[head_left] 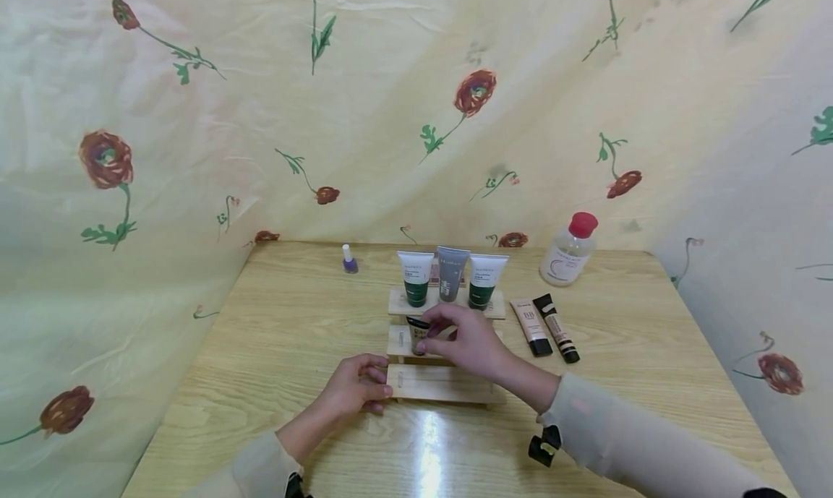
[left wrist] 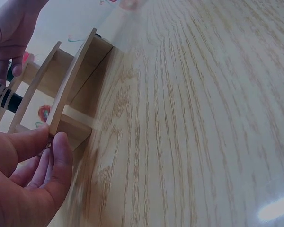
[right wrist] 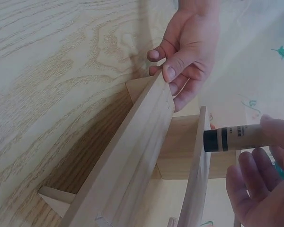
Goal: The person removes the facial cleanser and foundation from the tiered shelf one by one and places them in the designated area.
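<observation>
A three-step wooden display rack (head_left: pixel 449 384) stands on the table. At its left end my left hand (head_left: pixel 354 386) pinches the lowest step, thumb on top and fingertips below, as the left wrist view shows. Over the left part of the middle step, my right hand (head_left: pixel 471 342) holds a small cosmetic tube (right wrist: pixel 244 137) between thumb and fingers. The tube's black cap points down and meets the step. Along the top step stand a white-and-green tube (head_left: pixel 416 270), a grey tube (head_left: pixel 451 270) and another white-and-green tube (head_left: pixel 487 270).
Right of the rack lie a BB cream tube (head_left: pixel 530 324) and a black-ended tube (head_left: pixel 557 328). Behind them stands a clear bottle (head_left: pixel 567 259) with a red cap. A purple nail polish bottle (head_left: pixel 350 263) is at the back left. Flowered cloth (head_left: pixel 390 122) hangs behind the table.
</observation>
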A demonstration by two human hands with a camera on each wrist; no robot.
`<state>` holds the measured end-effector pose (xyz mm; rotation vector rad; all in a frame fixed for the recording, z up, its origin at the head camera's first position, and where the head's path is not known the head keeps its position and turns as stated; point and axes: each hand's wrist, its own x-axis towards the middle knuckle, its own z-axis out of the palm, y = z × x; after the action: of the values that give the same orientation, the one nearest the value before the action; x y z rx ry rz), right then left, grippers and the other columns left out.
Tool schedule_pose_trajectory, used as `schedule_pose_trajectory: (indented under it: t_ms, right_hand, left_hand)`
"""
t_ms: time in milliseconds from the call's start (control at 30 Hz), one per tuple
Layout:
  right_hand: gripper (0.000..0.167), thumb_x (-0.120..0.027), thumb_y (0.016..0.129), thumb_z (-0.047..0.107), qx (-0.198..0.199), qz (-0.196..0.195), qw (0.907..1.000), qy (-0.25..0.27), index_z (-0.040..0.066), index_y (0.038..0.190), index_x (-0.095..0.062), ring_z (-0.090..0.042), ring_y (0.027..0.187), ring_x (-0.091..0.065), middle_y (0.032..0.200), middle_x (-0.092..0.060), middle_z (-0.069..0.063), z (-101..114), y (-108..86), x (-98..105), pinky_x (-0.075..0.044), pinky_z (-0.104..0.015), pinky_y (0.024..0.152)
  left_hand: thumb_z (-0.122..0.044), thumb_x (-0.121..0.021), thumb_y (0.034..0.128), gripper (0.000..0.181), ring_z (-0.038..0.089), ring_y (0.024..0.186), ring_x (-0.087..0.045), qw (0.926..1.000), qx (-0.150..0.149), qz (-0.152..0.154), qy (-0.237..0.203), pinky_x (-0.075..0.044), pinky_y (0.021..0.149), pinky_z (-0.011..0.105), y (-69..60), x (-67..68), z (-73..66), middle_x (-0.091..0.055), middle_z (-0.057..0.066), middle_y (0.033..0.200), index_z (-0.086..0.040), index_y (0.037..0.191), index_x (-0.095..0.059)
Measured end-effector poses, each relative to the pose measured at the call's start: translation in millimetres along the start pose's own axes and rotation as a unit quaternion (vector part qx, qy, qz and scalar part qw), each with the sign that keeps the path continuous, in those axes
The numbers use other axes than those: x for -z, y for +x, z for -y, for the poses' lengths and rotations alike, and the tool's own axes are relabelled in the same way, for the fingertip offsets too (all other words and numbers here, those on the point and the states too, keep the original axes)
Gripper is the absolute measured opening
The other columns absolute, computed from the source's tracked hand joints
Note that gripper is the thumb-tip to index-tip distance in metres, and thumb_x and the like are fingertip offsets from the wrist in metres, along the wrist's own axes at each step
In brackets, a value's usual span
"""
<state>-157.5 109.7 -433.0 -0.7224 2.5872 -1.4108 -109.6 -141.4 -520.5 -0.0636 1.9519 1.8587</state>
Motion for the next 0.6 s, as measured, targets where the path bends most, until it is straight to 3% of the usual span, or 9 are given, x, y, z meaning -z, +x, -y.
schedule_pose_trajectory:
  t_ms: [367, 600]
  right_hand:
    - [0.031, -0.084, 0.087, 0.021, 0.011, 0.003, 0.9999, 0.011, 0.015, 0.116, -0.073, -0.015, 0.095, -0.07, 0.104, -0.073, 0.003, 1.0, -1.0, 0.0, -0.063, -0.027, 0.075]
    - [0.032, -0.084, 0.087, 0.022, -0.004, -0.001, 0.9994, 0.035, 0.015, 0.117, -0.074, -0.015, 0.097, -0.07, 0.104, -0.075, 0.002, 7.6, -10.2, 15.6, -0.063, -0.03, 0.078]
  left_hand:
    - [0.01, -0.075, 0.0861, 0.054, 0.018, 0.078, -0.068, 1.0, -0.004, 0.003, -0.003, -0.067, 0.066, 0.041, -0.6, 1.2, 0.1, -0.059, 0.015, 0.104, 0.01, 0.136, -0.053]
    - [0.009, -0.076, 0.0866, 0.056, 0.019, 0.079, -0.068, 1.0, -0.003, 0.007, -0.001, -0.067, 0.067, 0.041, -1.4, 0.9, -0.6, -0.059, 0.017, 0.106, 0.009, 0.138, -0.052]
